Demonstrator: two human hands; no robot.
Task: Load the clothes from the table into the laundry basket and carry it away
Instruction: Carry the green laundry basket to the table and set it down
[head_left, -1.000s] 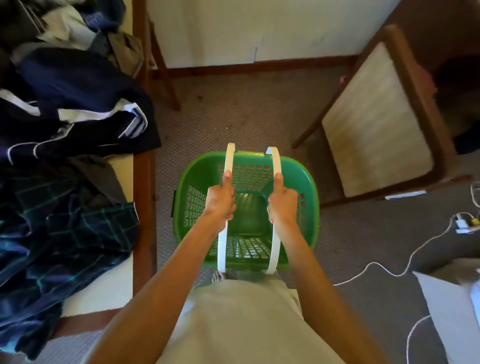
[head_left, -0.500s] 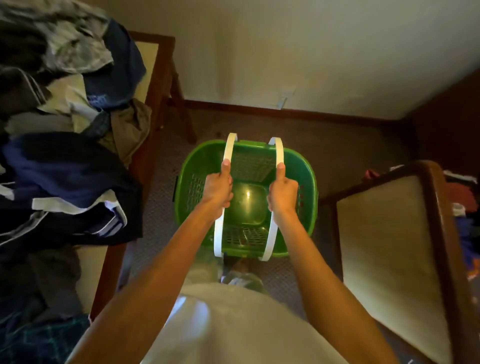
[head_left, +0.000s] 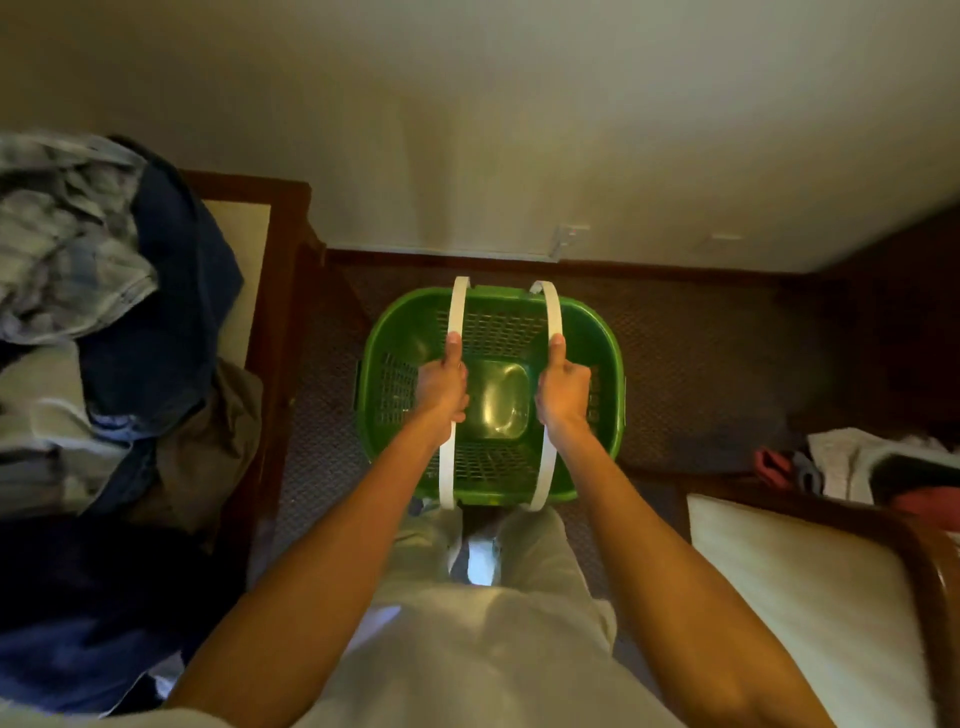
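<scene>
While you stand between table (head_left: 283, 291) and chair (head_left: 810, 587), your left hand (head_left: 441, 387) grips one white handle (head_left: 457, 312), your right hand (head_left: 561, 387) grips the other (head_left: 551, 312), green laundry basket (head_left: 395, 332) held above carpet, nothing inside, clothes (head_left: 119, 322) heaped on the table at left.

Bright green plastic laundry basket (head_left: 597, 332) with lattice-perforated walls, two white strap handles (head_left: 459, 306), dark blue and faded grey-blue clothes heap (head_left: 104, 291), brown wooden table (head_left: 283, 270) with cream top, dark speckled carpet (head_left: 701, 364)

One basket (head_left: 395, 332), two handles (head_left: 459, 306), two hands (head_left: 441, 387).
</scene>
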